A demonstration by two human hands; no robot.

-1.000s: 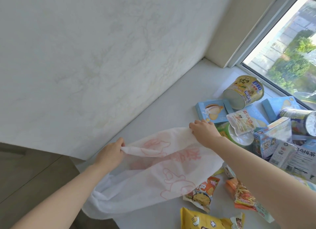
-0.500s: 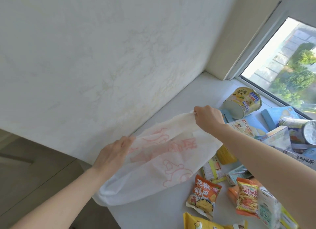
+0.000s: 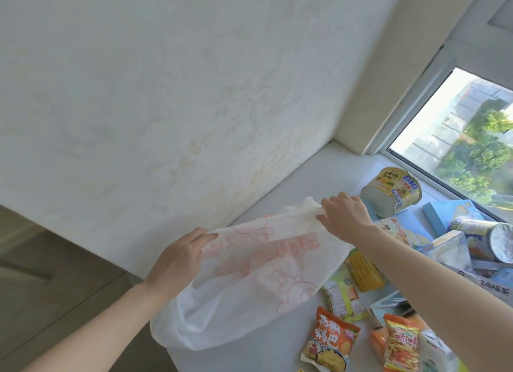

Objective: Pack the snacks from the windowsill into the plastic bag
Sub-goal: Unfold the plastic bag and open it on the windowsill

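A pale windowsill (image 3: 291, 188) runs between a white wall and the window, with snacks heaped at its right end. Among them, a yellow tub (image 3: 391, 194) and a can (image 3: 488, 241) lie on their sides, and an orange packet (image 3: 330, 341) lies flat. The bag (image 3: 249, 288), thin white film with red print, hangs over the sill's near edge, and what it holds cannot be told. The left hand (image 3: 177, 260) grips its rim, thumb on top. The right hand (image 3: 344, 219) pinches the bunched far edge.
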